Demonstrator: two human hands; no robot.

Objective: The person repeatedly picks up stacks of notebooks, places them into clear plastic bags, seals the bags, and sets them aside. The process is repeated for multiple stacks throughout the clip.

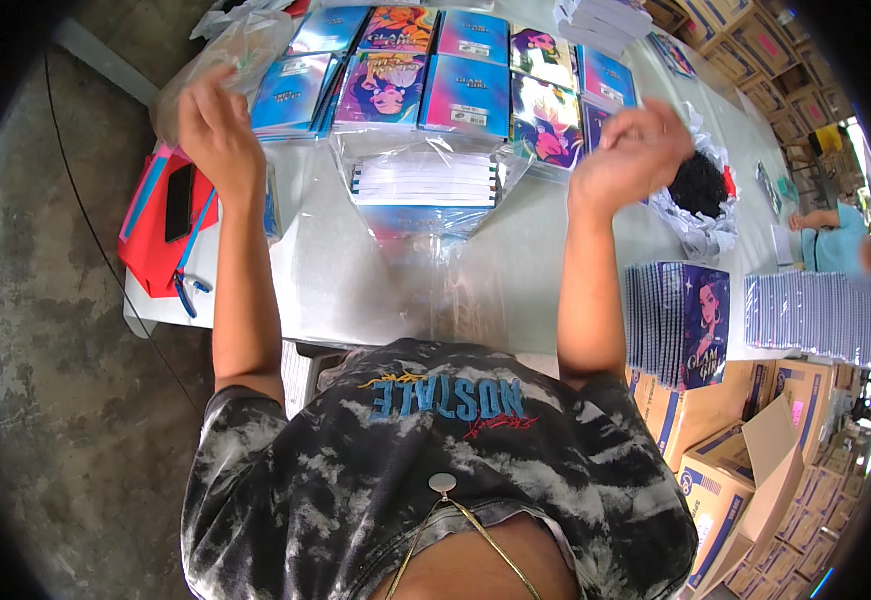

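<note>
Squarely between the raised hands, a clear-plastic-wrapped stack of white-edged notebooks (425, 185) lies on the pale worktop (355, 280), its long edge running left to right. Left hand (217, 130) and right hand (627, 155) hover loosely open and empty, about equally far above that stack's two ends.

Left hand (217, 130), right hand (635, 150) raised, empty.

A long pale grey table (375, 290) stood on a mottled grey concrete floor (45, 330), with open brown cardboard boxes (745, 460) stacked along its right side under bright daylight.
</note>
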